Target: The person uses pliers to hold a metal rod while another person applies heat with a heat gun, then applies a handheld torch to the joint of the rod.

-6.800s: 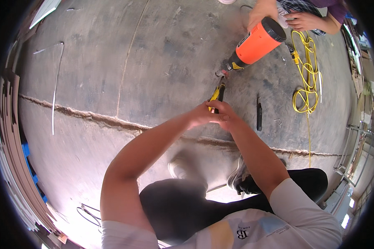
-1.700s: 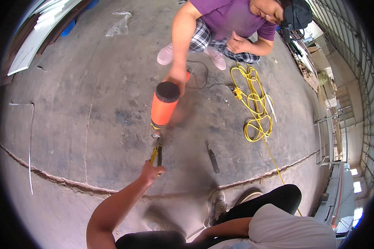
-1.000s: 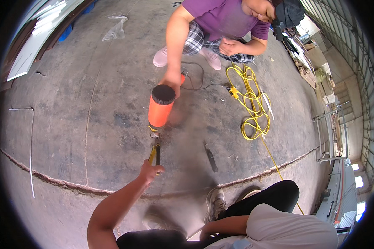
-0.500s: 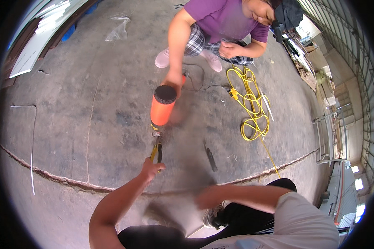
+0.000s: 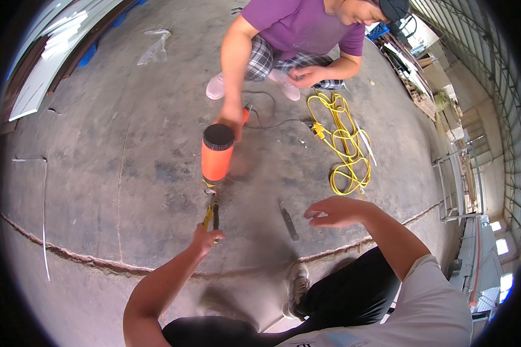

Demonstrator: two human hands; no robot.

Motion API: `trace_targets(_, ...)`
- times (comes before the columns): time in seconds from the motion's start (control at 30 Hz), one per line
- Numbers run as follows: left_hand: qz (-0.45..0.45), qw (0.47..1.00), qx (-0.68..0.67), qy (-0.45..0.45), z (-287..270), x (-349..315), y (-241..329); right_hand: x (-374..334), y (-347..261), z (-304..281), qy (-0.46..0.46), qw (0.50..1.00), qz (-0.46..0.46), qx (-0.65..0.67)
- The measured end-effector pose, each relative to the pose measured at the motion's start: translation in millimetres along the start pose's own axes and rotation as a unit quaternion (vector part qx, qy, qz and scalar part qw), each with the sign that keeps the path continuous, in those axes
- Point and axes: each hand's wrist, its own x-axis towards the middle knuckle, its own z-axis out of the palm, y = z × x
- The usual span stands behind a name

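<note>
My left hand (image 5: 204, 238) is closed round the yellow-and-black handles of a pair of pliers (image 5: 211, 216). At the jaws sits a small pale piece (image 5: 211, 191), too small to make out. Just above it is the nozzle of an orange heat gun (image 5: 217, 163) with a black end, held by a person's hand (image 5: 231, 117) across from me. My right hand (image 5: 337, 212) hangs over the floor with nothing in it, fingers loosely bent and apart from the thumb. Nearest to it, on its left, lies a slim dark tool (image 5: 289, 223), perhaps a knife or a marker.
A co-worker in a purple shirt (image 5: 301, 29) crouches opposite. Coiled yellow extension cord (image 5: 344, 139) lies at the right, joined to the thin dark cable (image 5: 272, 122). A crack (image 5: 98, 262) crosses the concrete floor. Clear plastic (image 5: 155, 47) and pale panels (image 5: 46, 75) are far left.
My right hand has swung from near my body outward to the right and forward, beside the dark tool. My left hand still grips the pliers at the heat gun's nozzle. The view has shifted slightly.
</note>
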Motion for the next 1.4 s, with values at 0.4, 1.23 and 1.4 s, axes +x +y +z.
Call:
trace_targets(0.4, 0.019, 1.000, 0.000, 0.018, -2, 3, 7, 5, 8, 1, -0.031, 0.999, 0.006, 0.031)
trace_targets(1.23, 0.035, 0.999, 0.025, 0.032, -10, 22, -15, 5, 45, 7, 0.015, 0.988, 0.024, 0.151)
trace_targets(1.4, 0.023, 0.994, 0.094, 0.043, -11, 34, -18, 9, 45, 4, -0.002, 0.983, 0.042, 0.177)
